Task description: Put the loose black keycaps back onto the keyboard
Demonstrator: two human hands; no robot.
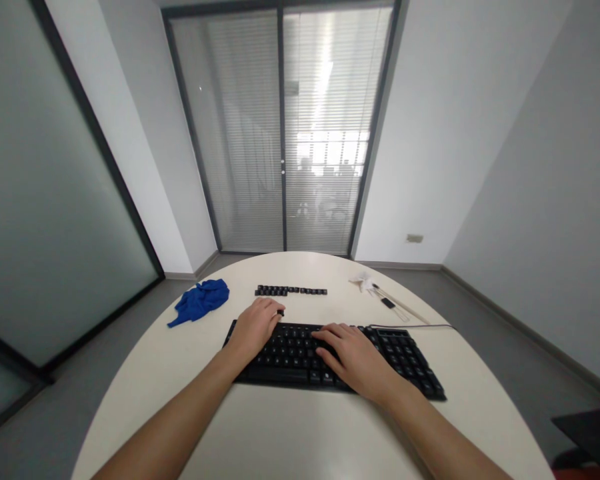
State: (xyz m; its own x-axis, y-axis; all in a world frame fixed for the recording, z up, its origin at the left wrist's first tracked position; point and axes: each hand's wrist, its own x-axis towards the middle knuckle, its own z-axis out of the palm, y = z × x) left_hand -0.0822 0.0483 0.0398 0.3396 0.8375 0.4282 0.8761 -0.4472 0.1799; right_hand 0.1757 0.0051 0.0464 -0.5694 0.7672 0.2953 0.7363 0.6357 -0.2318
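A black keyboard (290, 350) lies on the pale round table, some of its upper part hidden under my hands. My left hand (257, 325) is over its upper left corner, with a small black keycap (280, 313) pinched at the fingertips just above the back edge. Over the middle right of the keyboard rests my right hand (350, 353), fingers spread on the keys and holding nothing. Behind the keyboard, several loose black keycaps (273, 291) stand in rows.
A crumpled blue cloth (200, 300) lies at the table's (260, 427) left. At the right are white crumpled material (364, 282), a brush-like stick (400, 301), a wire tool with a black handle (388, 303) and the keyboard cable (420, 326).
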